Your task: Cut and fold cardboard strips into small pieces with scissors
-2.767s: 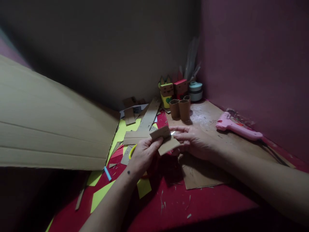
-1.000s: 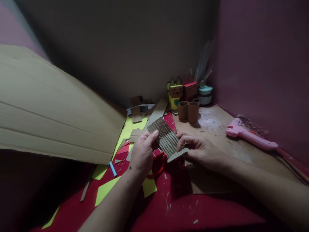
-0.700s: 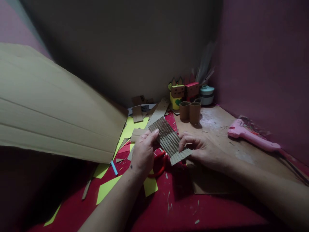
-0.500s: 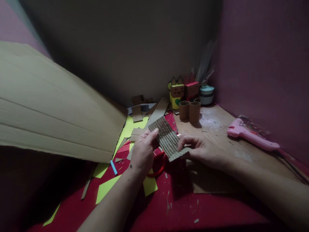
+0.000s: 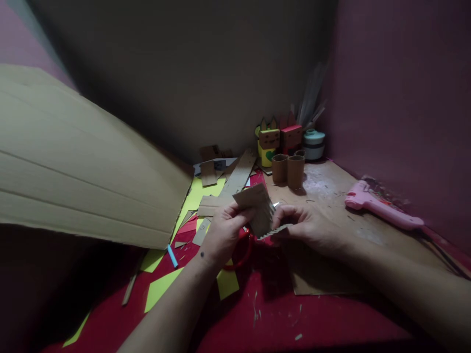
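A piece of corrugated cardboard (image 5: 257, 208) is held between both hands above the red table covering. My left hand (image 5: 228, 228) pinches its left side, thumb and fingers closed on it. At its lower right end, my right hand (image 5: 303, 225) grips a strip that bends away from the rest, ridges showing along the fold. Under the hands lie scissors with red handles (image 5: 239, 255), partly covered by the left hand. A flat brown cardboard sheet (image 5: 316, 274) rests below the right forearm.
A large cardboard panel (image 5: 91, 171) stands at the left. Cardboard and yellow paper (image 5: 162, 289) scraps litter the red cloth. Brown cardboard tubes (image 5: 296, 171), two decorated box figures (image 5: 270, 147) and a lidded pot (image 5: 313, 144) stand behind. A pink glue gun (image 5: 382, 206) lies at right.
My left hand has turned the cardboard piece, folding its larger part up so its smooth face shows instead of the ridged one. My right hand stays at the lower end.
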A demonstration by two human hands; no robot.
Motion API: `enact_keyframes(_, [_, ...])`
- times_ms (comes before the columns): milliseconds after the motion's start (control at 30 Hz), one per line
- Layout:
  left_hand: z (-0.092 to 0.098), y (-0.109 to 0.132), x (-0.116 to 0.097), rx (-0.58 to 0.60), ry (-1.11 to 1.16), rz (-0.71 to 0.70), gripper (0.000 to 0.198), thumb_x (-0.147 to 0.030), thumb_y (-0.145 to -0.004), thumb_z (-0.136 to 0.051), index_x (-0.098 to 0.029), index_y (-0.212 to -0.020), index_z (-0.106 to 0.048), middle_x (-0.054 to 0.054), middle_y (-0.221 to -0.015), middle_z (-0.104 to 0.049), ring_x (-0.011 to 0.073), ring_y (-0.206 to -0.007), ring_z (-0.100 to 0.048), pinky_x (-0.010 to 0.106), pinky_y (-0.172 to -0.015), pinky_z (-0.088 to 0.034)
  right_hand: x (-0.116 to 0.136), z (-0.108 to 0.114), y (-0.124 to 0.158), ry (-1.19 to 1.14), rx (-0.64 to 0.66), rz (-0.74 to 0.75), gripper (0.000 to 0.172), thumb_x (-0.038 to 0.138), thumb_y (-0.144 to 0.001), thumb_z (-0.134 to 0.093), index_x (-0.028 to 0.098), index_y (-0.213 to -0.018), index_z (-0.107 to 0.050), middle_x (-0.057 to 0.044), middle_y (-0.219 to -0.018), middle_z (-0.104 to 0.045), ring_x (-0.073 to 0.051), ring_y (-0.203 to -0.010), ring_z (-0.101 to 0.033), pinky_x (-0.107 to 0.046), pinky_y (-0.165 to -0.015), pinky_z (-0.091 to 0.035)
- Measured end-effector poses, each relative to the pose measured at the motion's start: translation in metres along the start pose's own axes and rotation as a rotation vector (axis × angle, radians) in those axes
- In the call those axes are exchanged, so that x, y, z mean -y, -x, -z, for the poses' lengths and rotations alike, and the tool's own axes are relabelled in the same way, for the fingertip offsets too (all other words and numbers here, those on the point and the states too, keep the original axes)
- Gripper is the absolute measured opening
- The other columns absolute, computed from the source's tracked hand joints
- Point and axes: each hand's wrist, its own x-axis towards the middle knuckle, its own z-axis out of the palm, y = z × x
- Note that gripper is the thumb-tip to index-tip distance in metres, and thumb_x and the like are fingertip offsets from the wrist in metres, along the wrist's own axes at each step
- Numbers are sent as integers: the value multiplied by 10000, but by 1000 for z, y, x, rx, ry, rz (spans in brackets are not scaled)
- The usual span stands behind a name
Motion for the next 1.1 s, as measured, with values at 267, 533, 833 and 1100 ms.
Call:
enact_keyframes(267, [-5, 8, -12, 39, -380, -78, 424, -3, -749, -484, -244, -1000, -727, -15, -1025, -728, 149, -985, -647, 253, -885, -495, -1, 0, 0, -21, 69, 19, 133, 119, -685, -705, 177, -802, -678, 5, -658, -644, -127, -624, -607, -282, -667, -504])
enact_keyframes(533, [0, 6, -9, 97, -493, -195, 493, 14, -745, -434, -236, -1082, -693, -6, -1114, -695, 141, -1062, -613, 260, -935, -476, 0, 0, 1, -67, 61, 50, 140, 131, -685, -716, 178, -814, -690, -2, -702, -662, -127, -647, -610, -293, -691, -512])
enact_keyframes(833, [-1, 7, -1, 79, -394, -379, 543, 85, -721, -419, -272, -1002, -717, -21, -1008, -697, 119, -952, -632, 241, -845, -492, -2, 3, 2, -146, 55, 17, 167, 253, -736, -732, 149, -839, -651, -32, -733, -675, -142, -667, -656, -297, -681, -528])
enact_keyframes(1100, [-1, 8, -5, 40, -378, -342, 376, 26, -745, -452, -229, -821, -718, -8, -886, -669, 129, -847, -619, 250, -767, -472, -7, 4, 2, -177, 53, 48, 165, 225, -733, -740, 142, -772, -602, -31, -721, -670, -155, -675, -669, -314, -681, -540])
